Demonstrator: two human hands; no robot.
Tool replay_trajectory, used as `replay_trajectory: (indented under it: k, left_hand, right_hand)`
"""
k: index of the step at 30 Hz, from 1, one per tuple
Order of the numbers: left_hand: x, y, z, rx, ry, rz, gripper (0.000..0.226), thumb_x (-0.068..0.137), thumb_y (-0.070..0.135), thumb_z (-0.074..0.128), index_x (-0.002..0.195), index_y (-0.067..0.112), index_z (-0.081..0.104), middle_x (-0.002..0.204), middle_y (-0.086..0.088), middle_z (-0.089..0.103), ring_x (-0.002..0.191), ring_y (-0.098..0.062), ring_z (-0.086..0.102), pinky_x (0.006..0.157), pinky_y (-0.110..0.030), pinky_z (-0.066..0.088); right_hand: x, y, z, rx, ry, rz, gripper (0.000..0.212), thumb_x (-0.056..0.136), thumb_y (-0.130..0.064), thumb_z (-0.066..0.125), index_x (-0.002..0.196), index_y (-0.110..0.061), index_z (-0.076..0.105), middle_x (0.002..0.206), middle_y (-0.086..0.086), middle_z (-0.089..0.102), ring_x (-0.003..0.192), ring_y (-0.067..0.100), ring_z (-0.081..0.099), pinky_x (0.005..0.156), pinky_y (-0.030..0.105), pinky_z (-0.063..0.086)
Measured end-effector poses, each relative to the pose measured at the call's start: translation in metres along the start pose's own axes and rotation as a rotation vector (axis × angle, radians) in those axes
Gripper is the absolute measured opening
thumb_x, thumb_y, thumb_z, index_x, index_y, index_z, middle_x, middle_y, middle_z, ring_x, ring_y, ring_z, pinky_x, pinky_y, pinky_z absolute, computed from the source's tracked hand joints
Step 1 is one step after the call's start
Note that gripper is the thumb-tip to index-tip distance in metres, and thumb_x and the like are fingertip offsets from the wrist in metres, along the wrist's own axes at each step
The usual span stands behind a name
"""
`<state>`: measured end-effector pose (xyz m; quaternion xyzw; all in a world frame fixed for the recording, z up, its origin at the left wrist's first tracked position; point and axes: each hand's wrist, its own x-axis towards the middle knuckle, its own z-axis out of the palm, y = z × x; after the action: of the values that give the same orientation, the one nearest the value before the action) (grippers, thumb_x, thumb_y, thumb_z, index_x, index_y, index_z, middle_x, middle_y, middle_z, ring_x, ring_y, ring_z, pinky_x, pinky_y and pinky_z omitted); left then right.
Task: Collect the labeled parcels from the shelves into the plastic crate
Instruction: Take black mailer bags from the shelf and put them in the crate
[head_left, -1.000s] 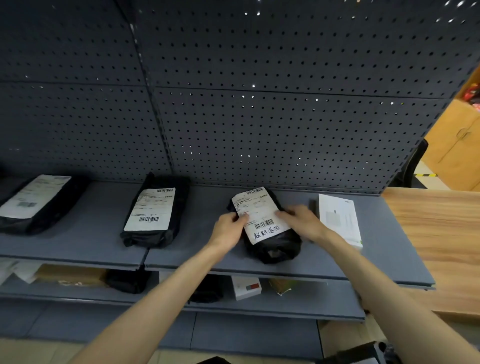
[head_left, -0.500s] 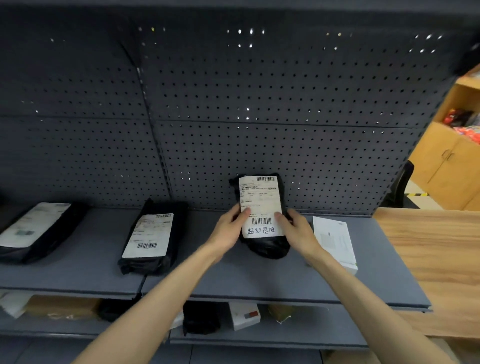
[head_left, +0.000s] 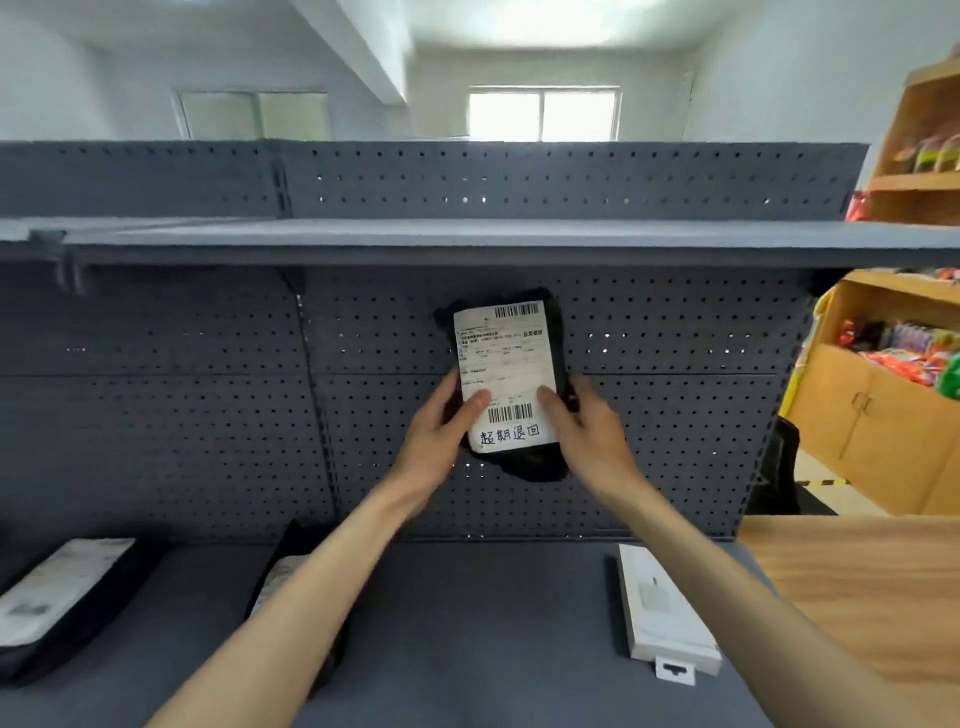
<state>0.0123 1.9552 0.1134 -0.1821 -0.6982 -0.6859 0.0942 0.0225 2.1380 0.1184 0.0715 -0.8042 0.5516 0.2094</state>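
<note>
While both hands hold it up, the black parcel (head_left: 506, 364) sits in the middle of the frame, in front of the gray wall with holes (head_left: 182, 415). It stands upright in the air, between the top shelf (head_left: 467, 241) and the bottom shelf (head_left: 467, 623), and touches neither. Its white label faces the camera, with bar codes and some handwriting near the bottom.

The left hand (head_left: 436, 447) grips the parcel's left side. Its thumb presses on the label and its other fingers curl around the back. The right hand (head_left: 587, 436) grips the right side the same way, thumb on the label.

At the lower left of the frame, another black parcel (head_left: 57, 597) lies flat on the bottom shelf. Next to it a third parcel (head_left: 280, 571) is partly hidden behind the left arm. At the lower right, a white box (head_left: 665, 618) lies on the same shelf, just beside a wooden table (head_left: 857, 571). A wooden cabinet (head_left: 883, 415) with colorful packets stands at the right edge.
</note>
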Motion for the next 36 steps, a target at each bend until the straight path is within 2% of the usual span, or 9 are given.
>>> replay_trajectory:
  k: [5, 11, 17, 20, 22, 24, 28, 31, 36]
  left_hand:
    - [-0.005, -0.001, -0.003, -0.004, -0.016, 0.024, 0.045, 0.101, 0.023, 0.059, 0.146, 0.025, 0.050, 0.131, 0.012, 0.067, 0.122, -0.005, 0.062, 0.102, -0.024, 0.050]
    - [-0.018, 0.003, -0.013, -0.013, -0.006, 0.002, 0.058, 0.099, 0.023, 0.063, 0.152, 0.026, 0.041, 0.134, 0.014, 0.065, 0.123, -0.002, 0.060, 0.103, -0.023, 0.050]
    - [-0.026, 0.008, -0.029, -0.007, 0.023, -0.020, 0.058, 0.097, 0.021, 0.066, 0.150, 0.024, 0.044, 0.131, 0.011, 0.067, 0.118, -0.002, 0.063, 0.106, -0.029, 0.049]
    - [-0.027, 0.007, -0.032, -0.021, -0.005, -0.033, 0.057, 0.097, 0.022, 0.066, 0.150, 0.024, 0.044, 0.132, 0.010, 0.066, 0.118, -0.002, 0.063, 0.106, -0.027, 0.049]
    - [-0.026, 0.004, -0.027, -0.022, -0.037, -0.039, 0.059, 0.096, 0.024, 0.066, 0.150, 0.025, 0.044, 0.133, 0.012, 0.065, 0.121, -0.002, 0.061, 0.109, -0.031, 0.048]
    - [-0.024, -0.002, -0.015, -0.030, -0.092, -0.051, 0.059, 0.096, 0.025, 0.067, 0.150, 0.025, 0.044, 0.134, 0.014, 0.065, 0.124, -0.004, 0.060, 0.112, -0.036, 0.045]
    - [-0.019, -0.013, 0.031, -0.066, -0.242, -0.070, 0.062, 0.092, 0.034, 0.072, 0.149, 0.029, 0.046, 0.136, 0.014, 0.064, 0.128, -0.008, 0.058, 0.114, -0.043, 0.042]
    - [-0.019, -0.013, 0.084, -0.122, -0.373, -0.070, 0.057, 0.094, 0.030, 0.070, 0.147, 0.028, 0.048, 0.132, 0.013, 0.066, 0.124, -0.008, 0.061, 0.111, -0.044, 0.046]
    - [-0.038, -0.002, 0.183, -0.217, -0.596, -0.047, 0.052, 0.097, 0.022, 0.066, 0.145, 0.021, 0.049, 0.130, 0.007, 0.067, 0.118, -0.009, 0.065, 0.103, -0.037, 0.053]
  right_hand:
    - [-0.007, -0.004, -0.002, -0.026, -0.003, -0.038, 0.030, 0.101, -0.035, 0.052, 0.121, -0.012, 0.052, 0.113, 0.001, 0.070, 0.096, 0.012, 0.069, 0.082, 0.042, 0.059]
    - [-0.014, -0.008, 0.005, -0.033, -0.037, -0.057, 0.024, 0.102, -0.034, 0.051, 0.117, -0.016, 0.052, 0.115, 0.003, 0.069, 0.096, 0.011, 0.068, 0.081, 0.034, 0.059]
    - [-0.018, -0.014, 0.012, -0.073, -0.120, -0.027, 0.029, 0.102, -0.040, 0.048, 0.116, -0.016, 0.056, 0.111, -0.001, 0.070, 0.098, 0.011, 0.067, 0.087, 0.038, 0.057]
    - [-0.024, -0.012, 0.002, -0.142, -0.109, -0.012, 0.039, 0.103, -0.049, 0.038, 0.113, -0.019, 0.061, 0.097, -0.006, 0.070, 0.096, 0.015, 0.066, 0.089, 0.042, 0.053]
    - [-0.028, -0.010, -0.013, -0.250, -0.075, 0.004, 0.040, 0.103, -0.053, 0.032, 0.106, -0.025, 0.061, 0.080, -0.007, 0.066, 0.087, 0.020, 0.065, 0.085, 0.043, 0.051]
    - [-0.031, -0.005, -0.035, -0.416, -0.029, 0.022, 0.038, 0.102, -0.054, 0.032, 0.094, -0.027, 0.057, 0.075, -0.004, 0.064, 0.081, 0.022, 0.063, 0.079, 0.043, 0.051]
    - [-0.045, 0.011, -0.099, -0.782, 0.051, 0.111, 0.040, 0.100, -0.052, 0.040, 0.111, -0.020, 0.062, 0.100, 0.006, 0.070, 0.095, 0.030, 0.064, 0.078, 0.041, 0.053]
    - [-0.079, 0.011, -0.155, -0.983, 0.094, 0.167, 0.041, 0.100, -0.046, 0.045, 0.103, -0.009, 0.061, 0.100, 0.014, 0.066, 0.095, 0.035, 0.062, 0.074, 0.044, 0.052]
    - [-0.156, -0.003, -0.246, -1.269, 0.190, 0.417, 0.047, 0.102, -0.049, 0.043, 0.120, -0.008, 0.059, 0.115, 0.012, 0.062, 0.102, 0.032, 0.059, 0.077, 0.040, 0.049]
